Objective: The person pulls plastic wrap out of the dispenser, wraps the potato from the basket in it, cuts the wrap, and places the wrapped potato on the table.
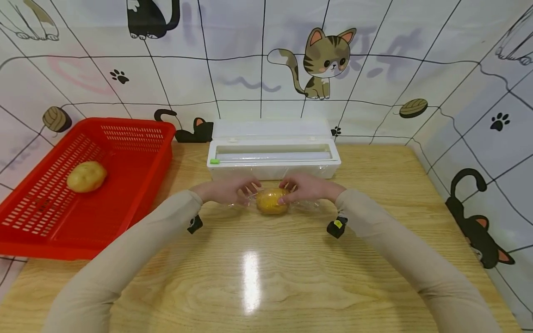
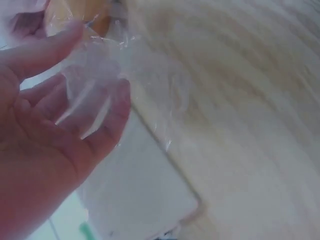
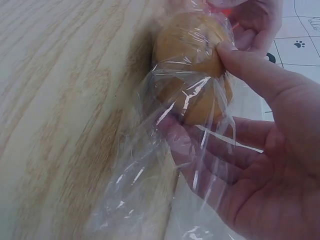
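A yellow potato (image 1: 271, 200) wrapped in clear plastic film sits on the wooden table in the middle. My right hand (image 3: 270, 135) grips it, thumb on its upper side and fingers curled around the other side. Loose film (image 3: 132, 185) trails from the potato's right end across those fingers. At the other end, my left hand (image 2: 65, 110) has its thumb and bent fingers apart. Film (image 2: 100, 65) lies against the left fingertips, and no firm pinch on it shows. Behind both hands stands a white cling film box (image 1: 272, 173), lid raised, with a roll inside.
On the left, a red plastic basket (image 1: 139, 203) holds one unwrapped potato (image 1: 86, 176). A green slider (image 1: 214, 161) is on the box's front left edge. A cat-patterned sheet (image 1: 233, 78) covers the wall behind and the right side.
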Motion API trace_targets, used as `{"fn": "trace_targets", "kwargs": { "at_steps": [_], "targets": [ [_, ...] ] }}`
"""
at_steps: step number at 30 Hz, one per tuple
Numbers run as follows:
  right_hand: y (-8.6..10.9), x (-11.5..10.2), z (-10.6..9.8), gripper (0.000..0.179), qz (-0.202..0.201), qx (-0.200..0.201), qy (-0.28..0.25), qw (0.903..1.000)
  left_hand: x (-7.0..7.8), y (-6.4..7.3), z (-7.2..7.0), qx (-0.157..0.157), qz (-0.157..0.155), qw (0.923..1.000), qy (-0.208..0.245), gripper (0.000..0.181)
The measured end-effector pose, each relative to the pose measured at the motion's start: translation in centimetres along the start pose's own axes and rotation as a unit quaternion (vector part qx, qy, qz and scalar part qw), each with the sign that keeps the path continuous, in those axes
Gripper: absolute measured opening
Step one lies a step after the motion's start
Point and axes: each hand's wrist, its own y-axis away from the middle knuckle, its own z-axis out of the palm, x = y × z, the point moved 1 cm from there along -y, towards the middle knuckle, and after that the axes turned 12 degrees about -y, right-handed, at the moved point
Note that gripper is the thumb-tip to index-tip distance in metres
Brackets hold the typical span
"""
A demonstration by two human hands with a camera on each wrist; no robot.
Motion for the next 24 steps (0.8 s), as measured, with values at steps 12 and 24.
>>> {"fn": "trace_targets", "kwargs": {
  "at_steps": [12, 24],
  "targets": [
    [-0.4, 0.1, -0.1, 0.054, 0.019, 0.005, -0.01, 0.9998, 4.2, -1.0, 0.6, 0.076, -0.014, 0.9736, -0.215, 0.042],
    [0.4, -0.4, 1.2, 0.05, -0.022, 0.063, 0.053, 0.9964, 4.2, -3.0, 2.2, 0.086, -0.061, 0.9682, -0.227, 0.043]
  ]
}}
